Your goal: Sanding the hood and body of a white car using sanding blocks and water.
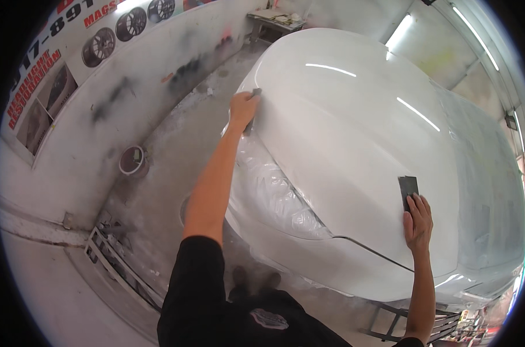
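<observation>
A white car hood (332,133) fills the middle of the head view. My right hand (418,224) rests on its near right part, fingers laid over a dark grey piece of sandpaper (409,186) whose upper half sticks out past the fingertips. At the hood's front left edge, my left hand (243,109) grips another dark grey piece, seemingly sandpaper (256,92); the hand hides its middle. Between my arms, clear plastic film (280,194) covers the headlight area beside the hood seam.
Masking film (488,179) covers the car's right side. A bucket (134,161) stands on the floor near the left wall. Metal frames stand at lower left (120,266) and lower right (389,324). A cluttered worktable (277,20) is at the back.
</observation>
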{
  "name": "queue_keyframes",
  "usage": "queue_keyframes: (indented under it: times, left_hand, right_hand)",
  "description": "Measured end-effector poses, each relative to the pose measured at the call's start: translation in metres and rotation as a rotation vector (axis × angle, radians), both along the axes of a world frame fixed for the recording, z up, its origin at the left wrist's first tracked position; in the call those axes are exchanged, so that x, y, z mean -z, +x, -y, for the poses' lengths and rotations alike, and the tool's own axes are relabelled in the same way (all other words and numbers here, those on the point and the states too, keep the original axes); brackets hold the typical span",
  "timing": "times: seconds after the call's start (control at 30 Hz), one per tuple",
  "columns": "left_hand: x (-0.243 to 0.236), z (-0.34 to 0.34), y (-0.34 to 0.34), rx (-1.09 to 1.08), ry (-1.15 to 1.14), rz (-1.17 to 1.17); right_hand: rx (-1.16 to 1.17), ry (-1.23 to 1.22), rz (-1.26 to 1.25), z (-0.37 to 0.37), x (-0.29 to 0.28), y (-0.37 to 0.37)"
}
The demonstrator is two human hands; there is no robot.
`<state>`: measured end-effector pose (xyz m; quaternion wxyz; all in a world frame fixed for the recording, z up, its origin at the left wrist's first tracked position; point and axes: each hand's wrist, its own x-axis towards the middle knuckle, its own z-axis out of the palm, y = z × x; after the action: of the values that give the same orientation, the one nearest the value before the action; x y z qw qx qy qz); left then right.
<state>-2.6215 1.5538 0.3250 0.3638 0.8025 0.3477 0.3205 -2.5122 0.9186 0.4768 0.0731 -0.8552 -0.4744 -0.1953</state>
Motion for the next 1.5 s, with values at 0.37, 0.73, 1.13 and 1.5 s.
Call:
queue_keyframes:
  times: [0.37, 0.73, 1.13, 1.5]
  left_hand:
    - [-0.051, 0.219, -0.144, 0.61, -1.093, 0.993]
    - [-0.025, 0.29, -0.22, 0.289, -1.195, 0.676]
    - [0.017, 0.105, -0.392, 0.64, -1.072, 0.472]
    - [0.043, 0.036, -0.416, 0.304, -1.172, 0.778]
  right_hand:
    - [-0.04, 0.42, 0.147, 0.015, 0.024, 0.0]
    - [-0.452, 0.345, -0.826, -0.152, 0.101, -0.215]
    - [-0.271, 0.479, -1.611, -0.335, 0.151, -0.318]
    - [-0.115, 0.647, -0.554, -0.479, 0.145, -0.432]
